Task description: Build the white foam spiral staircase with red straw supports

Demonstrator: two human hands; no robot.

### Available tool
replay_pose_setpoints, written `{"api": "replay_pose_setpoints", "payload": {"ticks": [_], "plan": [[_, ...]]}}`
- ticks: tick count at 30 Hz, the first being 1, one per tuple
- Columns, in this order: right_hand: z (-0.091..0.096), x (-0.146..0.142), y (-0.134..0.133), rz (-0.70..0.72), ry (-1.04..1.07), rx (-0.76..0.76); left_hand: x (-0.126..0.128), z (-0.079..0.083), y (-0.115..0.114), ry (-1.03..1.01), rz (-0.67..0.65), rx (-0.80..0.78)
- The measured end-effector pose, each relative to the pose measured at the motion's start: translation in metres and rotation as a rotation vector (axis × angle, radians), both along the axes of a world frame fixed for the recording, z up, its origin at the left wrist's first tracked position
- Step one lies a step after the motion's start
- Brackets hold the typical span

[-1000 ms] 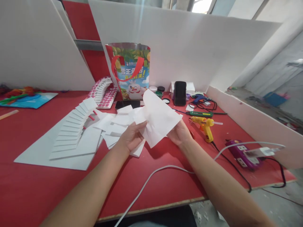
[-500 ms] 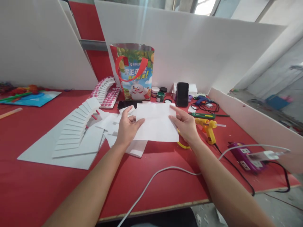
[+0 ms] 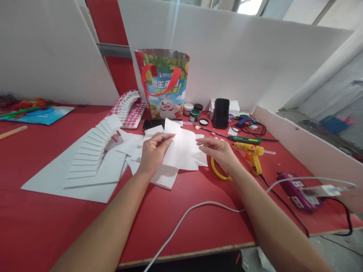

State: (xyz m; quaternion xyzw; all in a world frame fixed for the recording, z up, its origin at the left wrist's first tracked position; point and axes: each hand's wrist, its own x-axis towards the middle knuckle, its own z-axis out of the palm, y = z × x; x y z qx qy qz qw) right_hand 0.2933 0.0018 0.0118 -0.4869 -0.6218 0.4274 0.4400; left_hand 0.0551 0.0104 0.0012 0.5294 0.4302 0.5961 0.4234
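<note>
My left hand (image 3: pixel 156 149) pinches a sheet of white paper (image 3: pixel 183 149) between thumb and fingers, and the sheet hangs curled above the table. By its right edge is my right hand (image 3: pixel 217 149), fingers stretched out and a little apart, gripping nothing that I can see. Under that hand lies a yellow ring-shaped thing (image 3: pixel 217 173), partly covered by the hand. More white paper pieces (image 3: pixel 164 178) lie below and left of the held sheet. Further left, a curved, stepped stack of white strips (image 3: pixel 90 153) rests on a white board (image 3: pixel 53 181).
A printed bag (image 3: pixel 167 85) stands at the back beside paint jars (image 3: pixel 194 115) and a black phone-like thing (image 3: pixel 221 113). To the right lie a yellow glue gun (image 3: pixel 253 153), a green pen-like tool (image 3: pixel 245 140) and a purple power strip (image 3: pixel 300 194). A white cable (image 3: pixel 195 206) crosses the front.
The sheet was held flat by both hands. My right hand has let go of its edge, and the paper now curls in my left hand. The view has shifted slightly.
</note>
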Motion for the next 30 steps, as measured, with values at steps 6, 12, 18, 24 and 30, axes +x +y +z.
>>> {"api": "replay_pose_setpoints", "payload": {"ticks": [6,12,18,24,30], "plan": [[-0.010,-0.018,-0.003,-0.081,-0.058,-0.034,0.009,0.007,-0.008,-0.567,-0.204,-0.285],[-0.006,-0.027,-0.009,0.141,0.298,-0.267,0.004,0.010,-0.011,-0.601,-0.205,-0.358],[0.006,-0.026,-0.013,0.095,0.332,-0.159,0.002,0.005,-0.006,-0.553,-0.147,-0.277],[0.005,-0.019,-0.009,-0.104,0.214,0.082,0.004,0.004,-0.004,-0.468,-0.129,-0.232],[0.003,-0.018,-0.008,-0.151,0.188,0.110,0.005,0.002,-0.002,-0.381,-0.125,-0.136]]}}
